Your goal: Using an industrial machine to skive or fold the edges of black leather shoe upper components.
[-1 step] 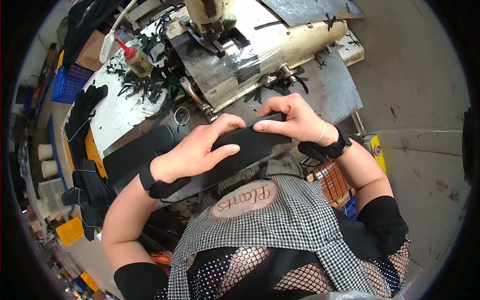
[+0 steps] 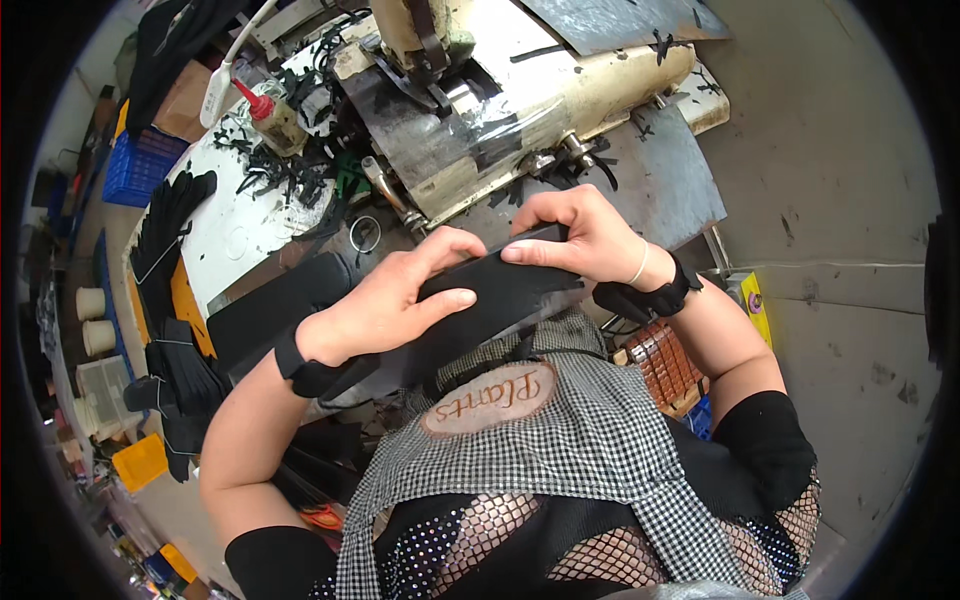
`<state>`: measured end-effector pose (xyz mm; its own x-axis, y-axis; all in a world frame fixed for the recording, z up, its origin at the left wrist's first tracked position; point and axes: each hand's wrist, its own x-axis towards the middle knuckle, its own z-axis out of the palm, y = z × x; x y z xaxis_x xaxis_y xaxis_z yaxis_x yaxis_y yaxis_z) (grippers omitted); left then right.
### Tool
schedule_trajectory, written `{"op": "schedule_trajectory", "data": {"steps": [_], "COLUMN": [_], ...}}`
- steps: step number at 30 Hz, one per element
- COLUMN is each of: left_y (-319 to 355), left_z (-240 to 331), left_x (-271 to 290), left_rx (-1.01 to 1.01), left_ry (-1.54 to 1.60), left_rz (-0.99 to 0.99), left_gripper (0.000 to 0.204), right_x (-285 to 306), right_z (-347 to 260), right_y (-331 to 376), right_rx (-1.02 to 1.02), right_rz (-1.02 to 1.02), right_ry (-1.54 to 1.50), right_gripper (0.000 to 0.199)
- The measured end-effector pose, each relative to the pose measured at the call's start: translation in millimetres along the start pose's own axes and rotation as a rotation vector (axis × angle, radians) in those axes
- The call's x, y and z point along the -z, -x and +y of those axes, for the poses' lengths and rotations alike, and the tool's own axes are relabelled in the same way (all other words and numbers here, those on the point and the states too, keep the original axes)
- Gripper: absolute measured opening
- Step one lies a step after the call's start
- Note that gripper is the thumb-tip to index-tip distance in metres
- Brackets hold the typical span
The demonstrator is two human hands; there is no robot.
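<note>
A black strip (image 2: 490, 295) is gripped by the fingers (image 2: 455, 297) of both hands, in front of the chest and above the machine's edge. The left hand (image 2: 385, 300) is closed on the strip's middle, thumb on top and fingertips curled under its near edge. The right hand (image 2: 590, 240) is clamped on the far end, fingers laid flat along the top edge. The strip is held clear of the surface (image 2: 240, 215), tilted down toward the person's left.

As a judgement, the work is midway: the one strip is in hand and not yet laid under the machine (image 2: 500, 110), while a stack of black pieces (image 2: 170, 300) is seen at the left edge of the surface, so more seems to be left. Whether any of those are finished cannot be told.

Counted: one strip in hand, two hands, one machine, one red-capped bottle (image 2: 268, 113), one blue crate (image 2: 135, 165), two pale cups (image 2: 95, 320). Black offcuts (image 2: 275, 170) are scattered on the surface, too many and too small to be counted.
</note>
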<state>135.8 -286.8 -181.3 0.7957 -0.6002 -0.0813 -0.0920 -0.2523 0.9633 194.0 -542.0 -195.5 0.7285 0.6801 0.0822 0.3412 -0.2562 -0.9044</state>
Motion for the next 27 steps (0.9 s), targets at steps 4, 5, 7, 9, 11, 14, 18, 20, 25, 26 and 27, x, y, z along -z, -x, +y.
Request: {"op": "schedule_trajectory", "data": {"steps": [4,5,7,9,11,14,18,20,25,26,27], "left_y": [3,4,5,7,8,11,12,10,0,-1,-2], "left_z": [10,11,12,10,8,7,11,12,7,5,4], "left_x": [26,37,58,73,84,95,106,112,128,129,131], "left_rx": [0.101,0.159,0.207,0.229,0.314,0.406,0.478,0.5,0.45,0.444,0.439], "left_ry": [0.315,0.409,0.342,0.278,0.239,0.24,0.284,0.287,0.245,0.244,0.241], "left_rz": [0.088,0.097,0.113,0.122,0.095,0.076,0.096,0.109,0.061,0.046,0.029], "left_gripper": [0.025,0.022,0.014,0.01,0.012,0.017,0.021,0.022,0.025,0.026,0.026], "right_x": [6,9,25,32,29,19,7,5,13,17,22], "right_z": [-14,-15,-15,-11,-3,10,19,19,11,10,9], "right_y": [-26,-31,-35,-39,-45,-56,-69,-73,-81,-82,-81], "right_rx": [-0.014,-0.018,0.258,0.475,0.526,0.661,0.687,0.669,0.679,0.694,0.668], "right_rz": [0.179,0.247,0.295,0.293,0.248,0.243,0.273,0.284,0.403,0.429,0.453], "right_ry": [-0.217,-0.265,0.056,0.328,0.477,0.61,0.644,0.657,0.731,0.766,0.769], "right_gripper": [0.03,0.033,0.039,0.054,0.051,0.038,0.035,0.034,0.028,0.027,0.025]}}
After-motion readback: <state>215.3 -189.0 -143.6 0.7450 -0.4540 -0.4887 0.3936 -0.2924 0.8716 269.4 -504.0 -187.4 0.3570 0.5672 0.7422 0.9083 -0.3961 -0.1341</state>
